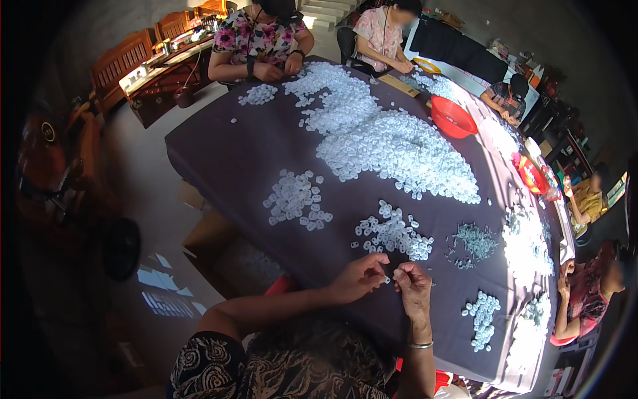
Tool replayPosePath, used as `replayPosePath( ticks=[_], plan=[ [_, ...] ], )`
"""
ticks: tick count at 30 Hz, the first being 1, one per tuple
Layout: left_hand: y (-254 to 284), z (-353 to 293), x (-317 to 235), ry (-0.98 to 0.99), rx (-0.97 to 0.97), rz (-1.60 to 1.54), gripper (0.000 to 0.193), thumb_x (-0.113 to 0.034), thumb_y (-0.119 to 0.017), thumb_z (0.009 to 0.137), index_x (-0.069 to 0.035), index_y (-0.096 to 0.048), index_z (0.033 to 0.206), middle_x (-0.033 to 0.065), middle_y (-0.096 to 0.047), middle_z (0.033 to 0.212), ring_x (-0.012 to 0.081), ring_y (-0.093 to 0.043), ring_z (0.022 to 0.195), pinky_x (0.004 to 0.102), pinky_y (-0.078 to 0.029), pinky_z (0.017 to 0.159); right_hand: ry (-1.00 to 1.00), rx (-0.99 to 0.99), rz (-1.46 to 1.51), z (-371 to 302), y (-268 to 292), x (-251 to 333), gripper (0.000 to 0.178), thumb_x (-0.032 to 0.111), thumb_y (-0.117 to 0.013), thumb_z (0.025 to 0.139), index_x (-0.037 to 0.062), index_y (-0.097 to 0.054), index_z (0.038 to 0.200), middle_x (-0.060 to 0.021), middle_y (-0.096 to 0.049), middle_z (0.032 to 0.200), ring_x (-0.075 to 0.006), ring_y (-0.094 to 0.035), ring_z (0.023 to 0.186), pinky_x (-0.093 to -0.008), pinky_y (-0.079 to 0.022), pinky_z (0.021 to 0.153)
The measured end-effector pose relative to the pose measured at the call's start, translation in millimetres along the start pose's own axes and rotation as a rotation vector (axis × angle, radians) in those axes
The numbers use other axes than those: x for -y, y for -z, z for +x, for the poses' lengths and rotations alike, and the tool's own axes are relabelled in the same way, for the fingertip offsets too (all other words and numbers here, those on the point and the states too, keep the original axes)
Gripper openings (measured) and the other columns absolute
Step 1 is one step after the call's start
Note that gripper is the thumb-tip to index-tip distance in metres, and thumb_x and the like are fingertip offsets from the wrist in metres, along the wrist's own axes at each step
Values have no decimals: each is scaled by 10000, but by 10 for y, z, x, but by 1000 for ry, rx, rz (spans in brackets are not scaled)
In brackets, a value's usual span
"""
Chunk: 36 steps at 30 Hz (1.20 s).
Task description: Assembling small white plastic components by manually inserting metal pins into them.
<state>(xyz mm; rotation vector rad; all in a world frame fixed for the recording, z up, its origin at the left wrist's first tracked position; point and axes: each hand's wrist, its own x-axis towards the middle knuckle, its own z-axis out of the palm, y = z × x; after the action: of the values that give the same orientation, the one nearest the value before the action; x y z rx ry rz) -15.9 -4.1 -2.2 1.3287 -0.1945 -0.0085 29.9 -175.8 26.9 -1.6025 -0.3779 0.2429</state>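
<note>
Along the near side of the dark tablecloth (232,153), the left hand (361,279) is held with fingers curved beside a small white piece (387,280); whether it is gripped cannot be told. By the right hand (415,284), thumb and forefinger are pressed together, any contents hidden. Just beyond, a loose pile of white pieces (397,237) is spread; grey-green slivers (476,242) are seen to the right

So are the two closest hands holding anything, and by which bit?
The left hand seems to hold a small white piece at its edge; the right hand, I can't tell.
</note>
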Motion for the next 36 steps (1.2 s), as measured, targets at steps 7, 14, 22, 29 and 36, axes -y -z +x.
replayPosePath(
  ticks=[7,14,22,29,36],
  plan=[
    [101,104,4,28,-2,21,355,-20,-556,901,-70,-445,1234,14,-563,879,72,-560,739,220,-484,639,13,61,-83,150,-34,83,93,91,-555,913,19,-588,864,13,-549,741,-50,-489,596,-197,-406,518],
    [113,183,-87,25,-27,107,379,11,-583,872,-55,-454,1222,19,-584,843,59,-559,707,205,-471,608,10,67,-11,259,-21,-34,117,130,-585,931,30,-638,958,6,-602,809,-49,-504,659,-197,-427,564],
    [50,70,-70,1,-8,112,387,3,-598,872,-53,-452,1226,14,-585,838,51,-554,708,199,-469,601,7,86,-41,110,-7,-35,103,140,-601,925,46,-637,946,22,-589,800,-47,-500,667,-195,-428,579],
    [71,99,-63,-1,0,106,376,3,-586,876,-54,-455,1224,10,-585,847,50,-557,721,198,-476,611,12,137,-92,133,0,-21,102,158,-601,928,61,-629,917,53,-567,801,-37,-498,674,-187,-423,584],
    [84,117,-81,8,10,134,365,6,-576,878,-52,-457,1218,8,-585,851,51,-557,726,201,-481,608,33,163,-100,154,-1,-20,109,165,-606,926,59,-627,910,57,-563,798,-33,-497,677,-185,-427,591]
  ],
)
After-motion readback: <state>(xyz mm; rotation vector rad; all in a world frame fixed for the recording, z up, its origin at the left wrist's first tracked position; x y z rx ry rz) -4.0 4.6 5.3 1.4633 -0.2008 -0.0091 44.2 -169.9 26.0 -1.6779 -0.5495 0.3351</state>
